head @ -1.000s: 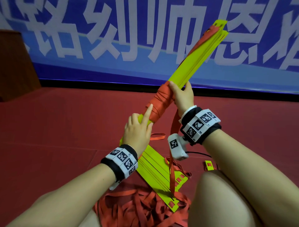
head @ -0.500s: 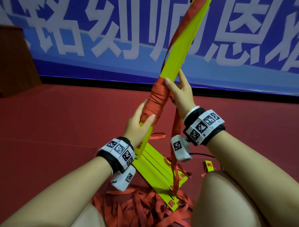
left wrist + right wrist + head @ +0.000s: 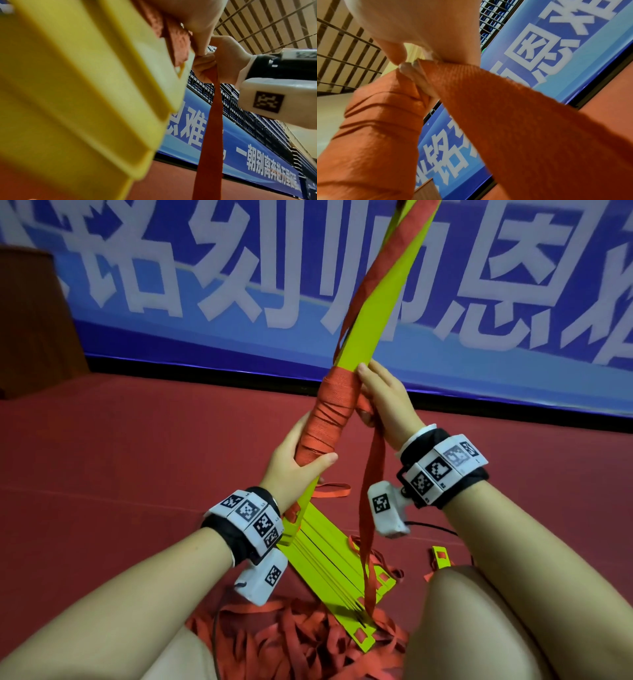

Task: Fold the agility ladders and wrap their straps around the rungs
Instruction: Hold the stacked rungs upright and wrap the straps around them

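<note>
Wrapping is partly complete: your left hand (image 3: 294,463) grips the upright rungs (image 3: 383,313) below the coils (image 3: 329,412), your right hand (image 3: 380,402) pinches the strap (image 3: 371,501), and loose strap on the floor (image 3: 137,446) remains.

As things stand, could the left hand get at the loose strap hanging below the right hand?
Probably not without letting go: the left hand grips the wrapped bundle of rungs. The loose strap hangs just beside it, held by the right hand, with nothing between them.
</note>
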Motion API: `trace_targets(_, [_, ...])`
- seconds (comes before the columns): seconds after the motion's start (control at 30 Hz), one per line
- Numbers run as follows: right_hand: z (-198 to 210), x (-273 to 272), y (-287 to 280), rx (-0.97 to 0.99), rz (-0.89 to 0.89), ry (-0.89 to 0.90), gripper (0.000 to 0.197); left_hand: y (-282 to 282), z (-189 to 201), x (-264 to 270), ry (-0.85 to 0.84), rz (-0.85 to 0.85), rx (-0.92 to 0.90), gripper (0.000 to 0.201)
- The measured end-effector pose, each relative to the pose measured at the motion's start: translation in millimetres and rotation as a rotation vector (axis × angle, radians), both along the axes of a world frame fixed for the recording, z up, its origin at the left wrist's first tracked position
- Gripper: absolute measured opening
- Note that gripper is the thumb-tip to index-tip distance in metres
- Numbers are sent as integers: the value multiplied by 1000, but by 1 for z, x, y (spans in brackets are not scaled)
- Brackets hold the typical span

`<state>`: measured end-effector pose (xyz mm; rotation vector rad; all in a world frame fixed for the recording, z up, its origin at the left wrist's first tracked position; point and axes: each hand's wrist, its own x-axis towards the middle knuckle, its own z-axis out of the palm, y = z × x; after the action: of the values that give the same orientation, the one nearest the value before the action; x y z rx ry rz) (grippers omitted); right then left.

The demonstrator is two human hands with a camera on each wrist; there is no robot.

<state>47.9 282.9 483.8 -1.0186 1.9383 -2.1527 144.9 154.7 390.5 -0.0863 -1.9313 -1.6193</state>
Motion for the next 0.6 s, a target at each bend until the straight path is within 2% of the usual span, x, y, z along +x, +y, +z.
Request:
trace_targets(0.23, [-6,-16,10,88,90,-113,38,0,-3,-1,-38,8,-43,70])
trace_targets(0.37, [-12,-21,23,102,-17,-42,23,0,-3,-3,-31,10,35,67])
trace_targets(0.47, [-15,-21,28,178,-95,-7,21,0,-3,-3,-30,22,78,68])
trace_targets(0.6, [-10,-21,26,164,-234,-17,22,4,-5,-3,-52,21,95,68])
